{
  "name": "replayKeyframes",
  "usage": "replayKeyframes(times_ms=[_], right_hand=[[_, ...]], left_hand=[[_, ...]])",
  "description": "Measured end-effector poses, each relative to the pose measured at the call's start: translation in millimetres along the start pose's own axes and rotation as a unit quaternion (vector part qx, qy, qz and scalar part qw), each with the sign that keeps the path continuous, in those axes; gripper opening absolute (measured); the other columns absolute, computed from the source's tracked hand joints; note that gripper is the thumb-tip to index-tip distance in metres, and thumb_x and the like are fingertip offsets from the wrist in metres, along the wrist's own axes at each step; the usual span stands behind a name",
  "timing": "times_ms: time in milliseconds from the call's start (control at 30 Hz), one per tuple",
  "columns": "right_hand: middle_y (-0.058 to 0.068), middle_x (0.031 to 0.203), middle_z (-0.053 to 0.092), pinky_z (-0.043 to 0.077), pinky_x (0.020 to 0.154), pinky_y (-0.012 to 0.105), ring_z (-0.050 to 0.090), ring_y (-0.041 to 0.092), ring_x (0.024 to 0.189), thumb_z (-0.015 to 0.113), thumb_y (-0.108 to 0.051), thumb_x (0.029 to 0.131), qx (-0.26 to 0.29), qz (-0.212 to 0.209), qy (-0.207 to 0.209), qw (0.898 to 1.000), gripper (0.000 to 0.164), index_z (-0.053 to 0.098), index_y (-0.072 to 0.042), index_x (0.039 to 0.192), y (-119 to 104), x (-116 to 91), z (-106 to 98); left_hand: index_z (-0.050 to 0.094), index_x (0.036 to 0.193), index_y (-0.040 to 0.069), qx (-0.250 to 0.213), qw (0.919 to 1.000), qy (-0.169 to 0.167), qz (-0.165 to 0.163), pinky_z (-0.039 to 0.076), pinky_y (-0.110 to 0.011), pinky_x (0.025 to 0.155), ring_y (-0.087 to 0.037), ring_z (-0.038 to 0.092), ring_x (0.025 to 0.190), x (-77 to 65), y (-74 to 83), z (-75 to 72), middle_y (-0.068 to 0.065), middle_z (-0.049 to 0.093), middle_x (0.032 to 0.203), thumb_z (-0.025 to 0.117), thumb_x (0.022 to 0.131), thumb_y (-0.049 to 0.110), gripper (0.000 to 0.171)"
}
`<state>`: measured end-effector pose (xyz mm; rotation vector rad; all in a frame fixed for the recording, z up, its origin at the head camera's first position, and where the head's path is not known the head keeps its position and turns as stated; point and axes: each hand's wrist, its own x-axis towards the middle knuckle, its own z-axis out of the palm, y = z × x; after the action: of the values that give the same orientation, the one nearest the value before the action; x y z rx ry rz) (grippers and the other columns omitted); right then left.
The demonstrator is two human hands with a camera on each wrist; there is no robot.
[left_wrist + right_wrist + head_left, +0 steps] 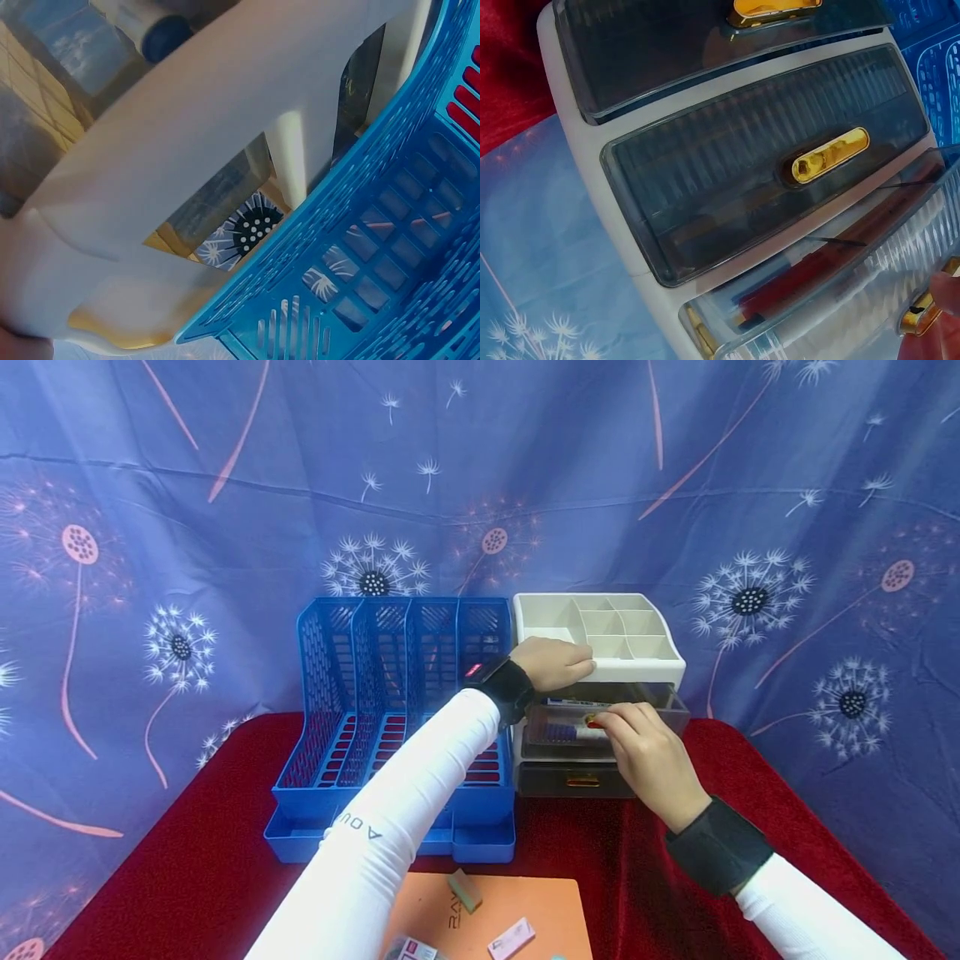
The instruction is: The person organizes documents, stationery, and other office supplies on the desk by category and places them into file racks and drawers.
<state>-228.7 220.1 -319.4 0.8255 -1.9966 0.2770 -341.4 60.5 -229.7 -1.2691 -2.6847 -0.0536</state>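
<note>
A white desk organizer (pixel 600 672) with smoky clear drawers stands at centre right in the head view. Along its top front rim lies my left hand (pixel 553 662), gripping the edge with bent fingers. My right hand (pixel 647 752) pinches the gold handle (pixel 921 315) of the upper drawer (pixel 667 702), which is pulled partway out. Pens or markers (pixel 795 281) lie inside it, one red among them. Below, a lower drawer (pixel 543 779) with its own gold handle (pixel 582 782) is closed. Only a sliver of the left hand shows in the left wrist view.
Left of the organizer stands a blue file rack (pixel 405 797) with several slots. In front, an orange board (pixel 555 902) bears a greenish block (pixel 465 891), a pink block (pixel 512 938) and a small package (pixel 416 949). Red cloth (pixel 247 768) covers the table before a blue curtain (pixel 255 410).
</note>
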Motion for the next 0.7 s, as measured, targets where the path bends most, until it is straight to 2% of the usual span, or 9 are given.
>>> replayKeyframes(times_ms=[367,700], right_hand=[[0.015,0.094,0.059,0.046,0.074,0.043,0.054,0.031,0.085,0.065,0.019,0.068,0.001,0.01,0.009,1.0,0.036,0.062,0.0,0.099,1.4,0.2,4.5],[0.014,0.094,0.059,0.046,0.073,0.042,0.053,0.03,0.084,0.066,0.018,0.07,-0.002,0.024,-0.002,1.0,0.033,0.062,0.0,0.098,5.1,2.3,6.0]], left_hand=[[0.054,0.093,0.018,0.003,1.0,0.004,-0.003,0.04,-0.03,0.071,-0.013,0.054,0.08,-0.5,0.5,-1.7,0.004,0.053,0.081,0.031,0.099,0.035,0.029],[0.055,0.096,0.018,0.001,1.0,0.001,-0.003,0.039,-0.029,0.07,-0.012,0.054,0.08,1.8,-0.3,1.5,0.004,0.053,0.082,0.031,0.1,0.035,0.03]])
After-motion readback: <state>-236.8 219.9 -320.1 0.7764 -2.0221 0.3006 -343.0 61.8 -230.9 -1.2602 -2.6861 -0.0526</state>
